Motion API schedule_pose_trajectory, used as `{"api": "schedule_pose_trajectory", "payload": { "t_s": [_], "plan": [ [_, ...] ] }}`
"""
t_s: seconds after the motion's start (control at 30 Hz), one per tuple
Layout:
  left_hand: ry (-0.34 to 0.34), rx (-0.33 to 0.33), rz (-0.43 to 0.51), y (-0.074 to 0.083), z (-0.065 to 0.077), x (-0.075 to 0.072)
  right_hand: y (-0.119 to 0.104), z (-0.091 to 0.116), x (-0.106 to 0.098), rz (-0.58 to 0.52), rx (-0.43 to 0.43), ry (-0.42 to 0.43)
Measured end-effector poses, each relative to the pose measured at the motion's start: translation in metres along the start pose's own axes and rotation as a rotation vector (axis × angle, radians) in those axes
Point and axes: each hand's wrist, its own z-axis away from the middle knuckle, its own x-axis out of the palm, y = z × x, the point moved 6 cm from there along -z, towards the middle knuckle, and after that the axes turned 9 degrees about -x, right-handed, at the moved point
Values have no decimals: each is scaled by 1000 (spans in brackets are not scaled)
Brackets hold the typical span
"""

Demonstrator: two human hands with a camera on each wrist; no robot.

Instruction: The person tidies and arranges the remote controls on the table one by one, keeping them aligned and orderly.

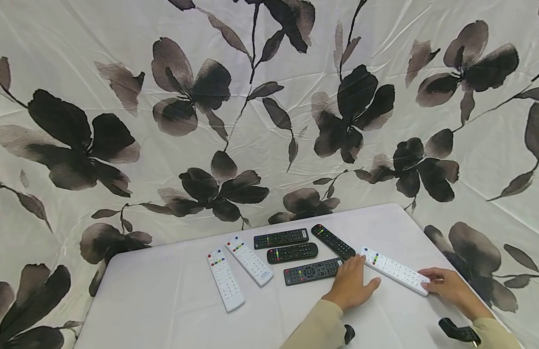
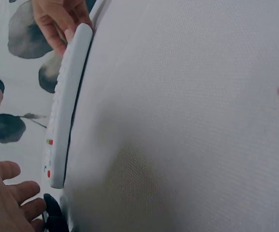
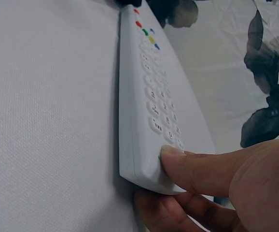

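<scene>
A white remote control [image 1: 395, 269] with coloured buttons lies slanted on the right part of the table. My right hand [image 1: 448, 288] pinches its near end; in the right wrist view the thumb [image 3: 192, 166] presses on top and other fingers are under the end. My left hand [image 1: 351, 286] is over the right end of a black remote [image 1: 310, 272], fingers extended, thumb out to the side. Its fingertips are near the lower end of a slanted black remote [image 1: 332, 241]; whether they touch is unclear. In the left wrist view the left fingers [image 2: 26, 191] are spread beside the white remote.
Two more black remotes [image 1: 281, 238] [image 1: 292, 253] lie to the left of the slanted one. Further left are two white remotes [image 1: 226, 281] [image 1: 249, 261]. The white table [image 1: 134, 300] ends at a floral cloth [image 1: 287, 145] behind. Black wrist-worn parts [image 1: 459, 332] show at the sleeves.
</scene>
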Motion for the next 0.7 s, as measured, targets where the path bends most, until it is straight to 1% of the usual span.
{"api": "schedule_pose_trajectory", "payload": {
  "t_s": [0.1,0.17,0.27,0.57,0.7],
  "plan": [
    [17,-9,-23,-1,-3,5,1,1,0,9,-7,-6],
    [37,-13,-40,-2,-6,10,2,3,0,8,-1,-16],
    [48,-27,-43,-2,-9,14,3,4,-1,6,14,-24],
    [25,-83,33,0,-7,11,0,7,-3,-6,12,-39],
    [29,-76,55,2,-6,9,1,6,-4,-10,6,-41]
  ]
}}
